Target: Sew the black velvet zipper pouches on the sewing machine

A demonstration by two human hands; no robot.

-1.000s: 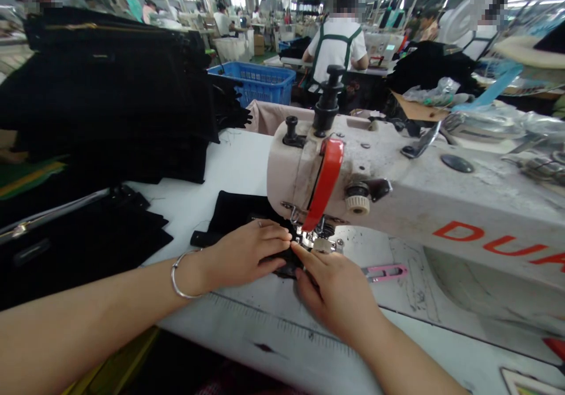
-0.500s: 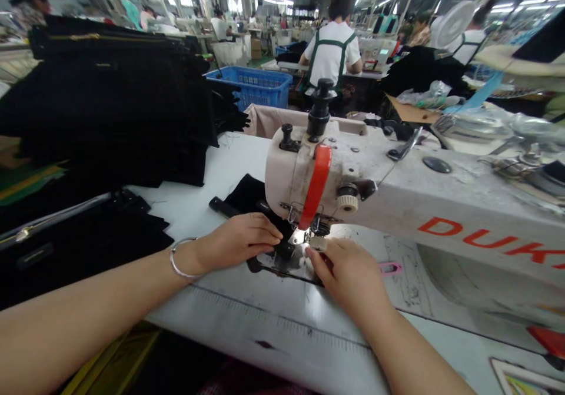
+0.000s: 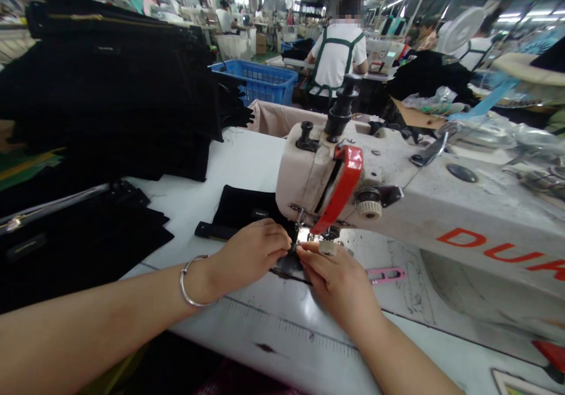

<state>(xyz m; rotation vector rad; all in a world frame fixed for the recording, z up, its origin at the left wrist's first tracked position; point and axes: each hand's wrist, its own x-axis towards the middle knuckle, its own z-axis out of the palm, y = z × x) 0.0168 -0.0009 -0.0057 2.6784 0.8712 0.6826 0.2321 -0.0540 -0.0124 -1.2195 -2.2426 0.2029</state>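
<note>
A black fabric piece with a small label lies on the sewing table, running under the head of a white sewing machine. My left hand, with a bracelet at the wrist, pinches the near edge of this fabric just left of the needle area. Close beside it, my right hand has its fingertips closed at the fabric's right end, by the presser foot. The two hands' fingertips almost meet. Part of the fabric is hidden behind my left hand and the machine head.
Stacked black fabric pieces rise at the left, with a zippered black piece nearer. Pink thread snips lie right of my right hand. Beyond the table stand a blue basket and a seated person in white.
The black fabric has turned flatter and more of it shows left of the machine. My hands have come closer together at the needle. The red lever on the machine has tilted, and the view has shifted slightly.
</note>
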